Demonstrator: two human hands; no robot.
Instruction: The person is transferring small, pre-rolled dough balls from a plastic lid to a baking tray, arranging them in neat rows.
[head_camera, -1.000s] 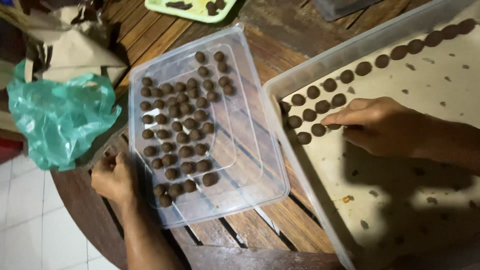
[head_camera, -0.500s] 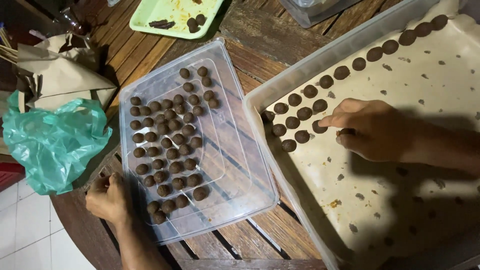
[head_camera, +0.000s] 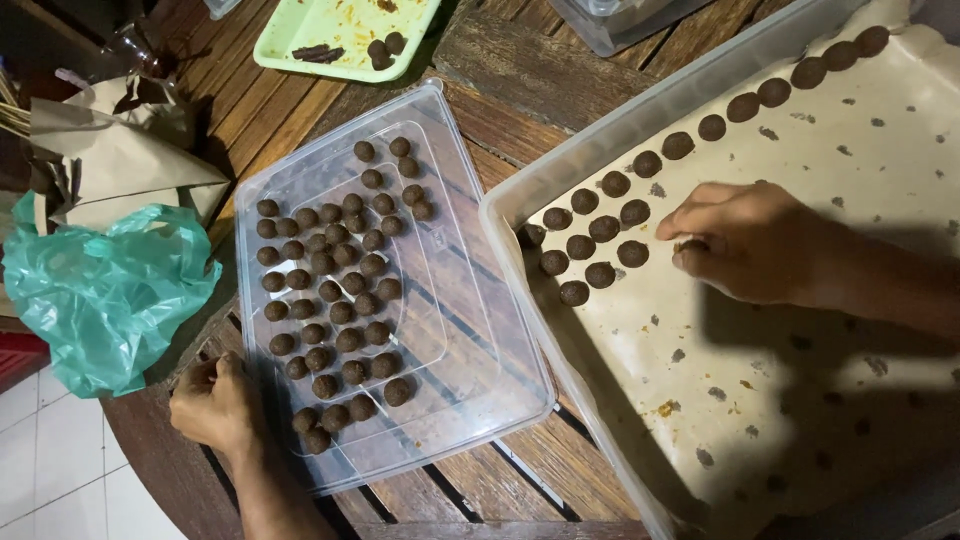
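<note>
Curled into a loose fist, my left hand (head_camera: 212, 405) rests on the edge of the round slatted wooden table (head_camera: 520, 95), just beside the near-left corner of the clear plastic lid (head_camera: 480, 340); I cannot tell whether anything sits inside that fist. Further left, a crumpled teal plastic bag (head_camera: 100, 290) lies at the table's rim, with folded brown paper bags (head_camera: 120, 160) behind it.

Moving right, I see the clear lid lying flat and tilted on the slats, carrying several dozen small dark brown dough balls (head_camera: 335, 290) packed close together over its left half. Its right half is bare. Behind it, a pale green tray (head_camera: 330, 30) holds a few dark scraps.

Right again, the large translucent plastic tub (head_camera: 590, 150), lined with spotted beige paper, stands just beside the lid. A row of dark balls runs along its far wall, and a short cluster of them (head_camera: 590, 235) sits near its left corner.

Over that lining my right hand (head_camera: 750, 245) hovers palm-down, fingertips pinched on one dark brown ball (head_camera: 690, 245), just beside the cluster and low over the paper; whether it touches, I cannot tell.
</note>
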